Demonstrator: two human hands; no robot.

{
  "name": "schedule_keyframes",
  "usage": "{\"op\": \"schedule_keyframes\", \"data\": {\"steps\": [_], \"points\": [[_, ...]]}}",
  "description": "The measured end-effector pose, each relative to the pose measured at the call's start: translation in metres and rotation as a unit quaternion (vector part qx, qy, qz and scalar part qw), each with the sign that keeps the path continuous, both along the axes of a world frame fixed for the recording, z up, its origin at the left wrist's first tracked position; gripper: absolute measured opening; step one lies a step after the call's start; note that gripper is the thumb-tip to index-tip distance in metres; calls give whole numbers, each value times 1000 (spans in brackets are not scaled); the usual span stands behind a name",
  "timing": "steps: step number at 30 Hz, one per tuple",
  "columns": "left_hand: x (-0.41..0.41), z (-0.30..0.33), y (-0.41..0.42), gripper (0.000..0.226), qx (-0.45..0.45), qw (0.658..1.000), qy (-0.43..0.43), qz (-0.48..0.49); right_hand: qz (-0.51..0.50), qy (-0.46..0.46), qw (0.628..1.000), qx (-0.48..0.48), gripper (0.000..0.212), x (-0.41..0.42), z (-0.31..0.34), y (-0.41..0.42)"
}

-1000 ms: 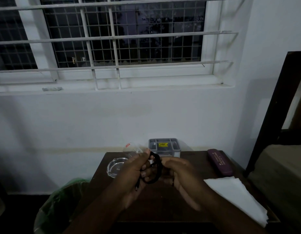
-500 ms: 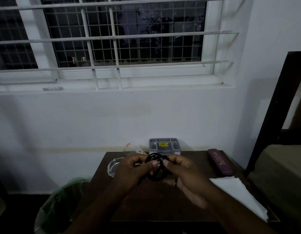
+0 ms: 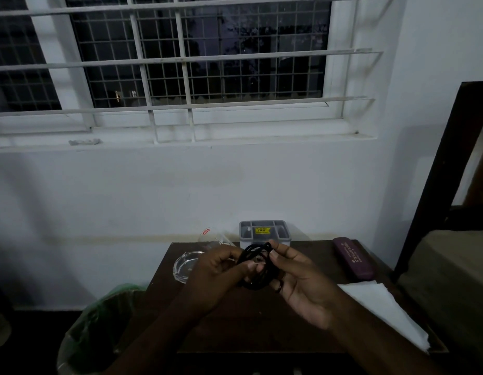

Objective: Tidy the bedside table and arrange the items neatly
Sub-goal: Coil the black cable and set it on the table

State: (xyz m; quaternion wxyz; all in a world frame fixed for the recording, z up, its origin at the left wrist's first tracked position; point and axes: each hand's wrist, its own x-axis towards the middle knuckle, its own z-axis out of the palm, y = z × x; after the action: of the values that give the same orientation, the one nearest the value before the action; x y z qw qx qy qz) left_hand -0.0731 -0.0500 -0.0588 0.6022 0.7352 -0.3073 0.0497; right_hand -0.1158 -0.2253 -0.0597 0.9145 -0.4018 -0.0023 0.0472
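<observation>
A coiled black cable (image 3: 255,277) hangs between both hands above the dark wooden bedside table (image 3: 251,328). My left hand (image 3: 218,272) pinches the coil from the left, thumb and fingers closed on its loops. My right hand (image 3: 302,277) grips the coil's top right with thumb and forefinger, palm turned up. At the table's back stand a grey plastic organiser box (image 3: 264,232) with a yellow label, a clear glass (image 3: 212,236) lying tilted, and a glass ashtray (image 3: 184,266).
A maroon spectacle case (image 3: 352,258) lies at the table's right back. A white folded cloth or paper (image 3: 383,312) covers the right front corner. A bin lined with a green bag (image 3: 99,320) stands left of the table. A bed frame (image 3: 437,185) rises at the right.
Both hands have drawn together and lifted slightly toward the organiser box, and the cable loops have been gathered into a tighter coil held by both hands.
</observation>
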Motion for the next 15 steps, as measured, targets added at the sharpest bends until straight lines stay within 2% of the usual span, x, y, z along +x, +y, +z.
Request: {"op": "schedule_keyframes", "data": {"steps": [4,8,10,12,13,15], "points": [[6,-3,5,6,35,997,-72,0,-42,-11,999,25,30,0,-5,5],[10,-6,10,10,123,969,-214,8,-36,-11,998,49,24,-3,-6,5],[12,-5,10,12,128,966,-223,20,-26,-19,998,53,25,-2,-6,3],[11,-7,8,14,76,985,-155,30,-1,-35,999,17,29,-2,-5,-1],[9,-6,6,15,26,996,-85,28,9,-45,999,-20,32,-2,-4,-4],[6,-4,1,16,-59,996,52,33,14,-60,991,-121,38,-2,-5,-7]]}}
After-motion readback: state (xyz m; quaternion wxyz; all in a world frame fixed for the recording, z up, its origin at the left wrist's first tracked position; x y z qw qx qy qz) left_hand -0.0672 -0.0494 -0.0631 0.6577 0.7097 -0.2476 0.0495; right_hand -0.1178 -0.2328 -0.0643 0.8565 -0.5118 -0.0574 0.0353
